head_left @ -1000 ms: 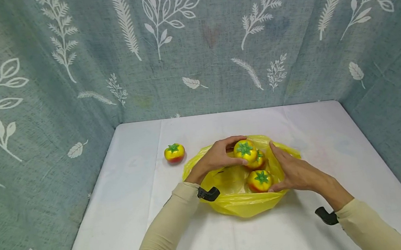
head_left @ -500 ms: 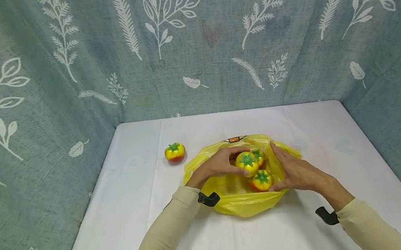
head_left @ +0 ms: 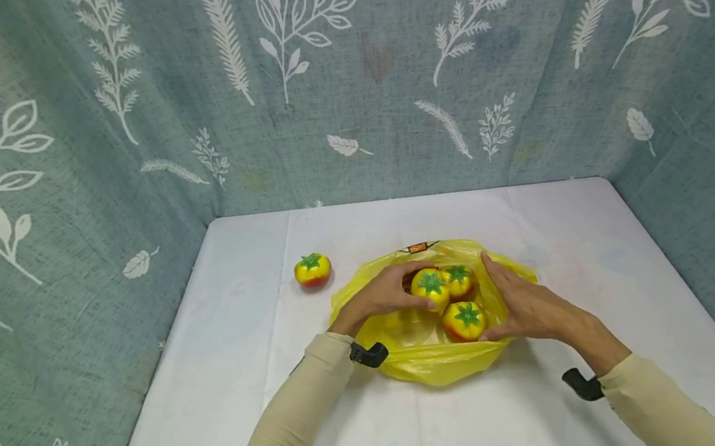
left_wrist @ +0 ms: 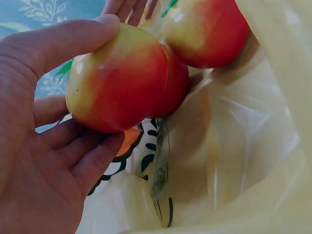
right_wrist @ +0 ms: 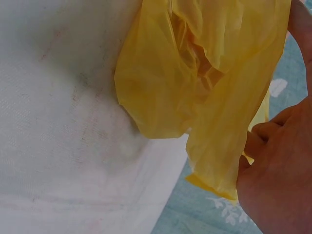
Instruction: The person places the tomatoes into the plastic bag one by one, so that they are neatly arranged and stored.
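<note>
A yellow plastic bag (head_left: 425, 365) stands with its mouth spread upward. Inside its opening, my left hand (head_left: 387, 291) holds a yellow-red toy tomato (head_left: 430, 285) with a green leafy top. In the left wrist view, thumb above and fingers below grip that same tomato (left_wrist: 117, 80). Two more tomatoes are in the bag: one at the back (head_left: 458, 281), one in front (head_left: 464, 321). My right hand (head_left: 530, 304) holds the bag's right rim, thumb toward the front. Bent fingers (right_wrist: 265, 130) show behind the plastic in the right wrist view.
Outside the bag, to its left, another toy tomato (head_left: 313, 270) sits on the white-covered table (head_left: 244, 322). A blue-grey leaf-patterned curtain (head_left: 386, 118) surrounds the table at the back and both sides.
My left hand lowers its tomato toward the front, then shifts it left, so it now sits beside the other two. The bag's printed back rim has come into view. My right hand stays put.
</note>
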{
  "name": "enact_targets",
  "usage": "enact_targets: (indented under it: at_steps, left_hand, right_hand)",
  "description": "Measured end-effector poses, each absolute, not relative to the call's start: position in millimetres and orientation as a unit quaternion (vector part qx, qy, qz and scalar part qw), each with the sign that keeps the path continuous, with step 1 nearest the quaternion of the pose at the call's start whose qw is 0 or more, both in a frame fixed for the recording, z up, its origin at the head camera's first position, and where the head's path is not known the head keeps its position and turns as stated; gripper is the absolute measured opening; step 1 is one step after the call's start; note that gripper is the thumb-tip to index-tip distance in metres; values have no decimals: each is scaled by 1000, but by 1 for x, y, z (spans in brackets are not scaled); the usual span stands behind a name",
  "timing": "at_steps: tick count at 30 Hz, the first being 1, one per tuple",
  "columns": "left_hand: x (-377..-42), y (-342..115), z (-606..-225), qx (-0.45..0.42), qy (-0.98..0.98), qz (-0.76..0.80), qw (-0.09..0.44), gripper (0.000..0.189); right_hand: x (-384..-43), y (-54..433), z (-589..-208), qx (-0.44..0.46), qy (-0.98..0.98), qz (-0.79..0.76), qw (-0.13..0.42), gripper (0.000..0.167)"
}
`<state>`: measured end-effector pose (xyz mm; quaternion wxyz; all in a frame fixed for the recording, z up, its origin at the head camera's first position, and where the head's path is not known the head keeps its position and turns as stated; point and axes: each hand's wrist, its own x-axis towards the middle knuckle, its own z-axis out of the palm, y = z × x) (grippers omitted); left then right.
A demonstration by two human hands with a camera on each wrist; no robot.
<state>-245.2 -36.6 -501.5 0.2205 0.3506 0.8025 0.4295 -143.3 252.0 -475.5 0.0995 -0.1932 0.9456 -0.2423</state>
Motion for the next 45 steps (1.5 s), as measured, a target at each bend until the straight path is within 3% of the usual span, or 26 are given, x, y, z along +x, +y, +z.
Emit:
enact_targets:
  at_steps: [20,45]
  left_hand:
    - [-251,-44,-526,305,841,406,186,72]
    - [-255,-42,-533,281,851,401,189,80]
  right_hand:
    - [-142,246,-478,-197,943,-244,111,140]
    - [-142,246,-479,-216,941,-240,96,139]
